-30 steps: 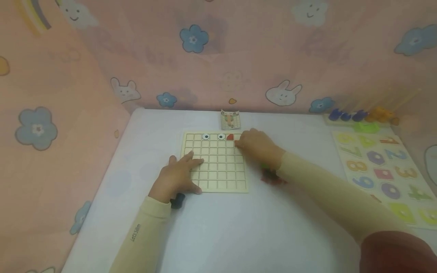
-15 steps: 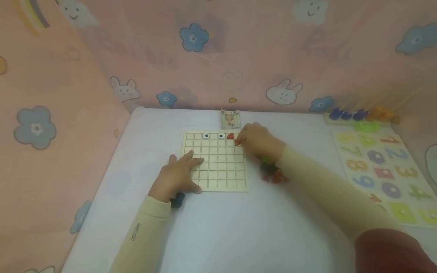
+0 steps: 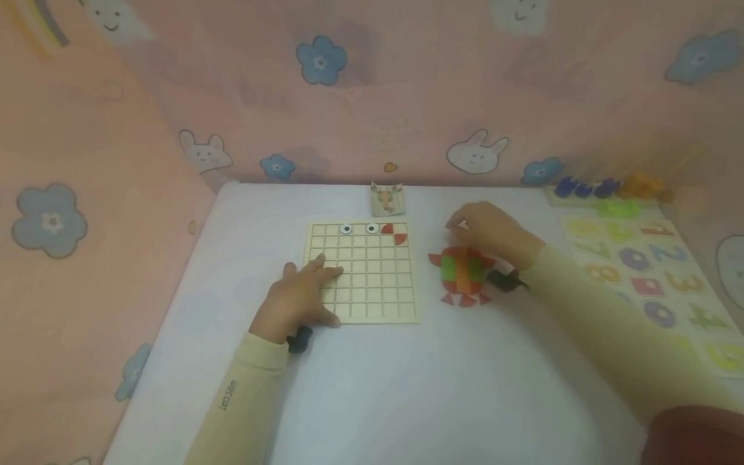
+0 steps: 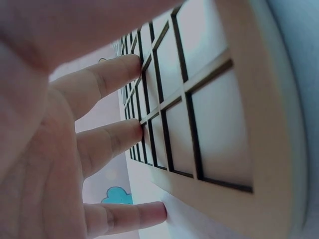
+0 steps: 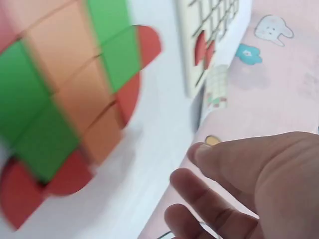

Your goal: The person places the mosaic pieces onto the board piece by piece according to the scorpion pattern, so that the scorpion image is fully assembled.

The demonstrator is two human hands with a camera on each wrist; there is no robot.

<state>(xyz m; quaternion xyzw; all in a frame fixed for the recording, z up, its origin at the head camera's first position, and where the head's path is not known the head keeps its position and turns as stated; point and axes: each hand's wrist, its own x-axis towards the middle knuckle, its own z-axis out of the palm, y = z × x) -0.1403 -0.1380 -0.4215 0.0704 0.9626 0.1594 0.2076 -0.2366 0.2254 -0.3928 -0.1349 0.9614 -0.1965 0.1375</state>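
Note:
My left hand lies spread over the left side of a pale wooden grid board. In the left wrist view two of its fingertips touch the grid bars and another finger reaches past the board's edge. Along the board's top row sit two round eye tiles and a red quarter-round tile; another red tile sits in the row below. To the right of the board my right hand hovers with bent fingers, nothing between them. Just below it a cluster of red, green and orange tiles lies on the table.
A small picture card leans behind the board. At the right lie a number and shape puzzle board and a peg stand with blue and orange pieces. A pink patterned cloth rises behind the white table.
My right hand has let go of the second red tile, which stays on the board, and has moved right, above the tile cluster. My left hand stays on the board.

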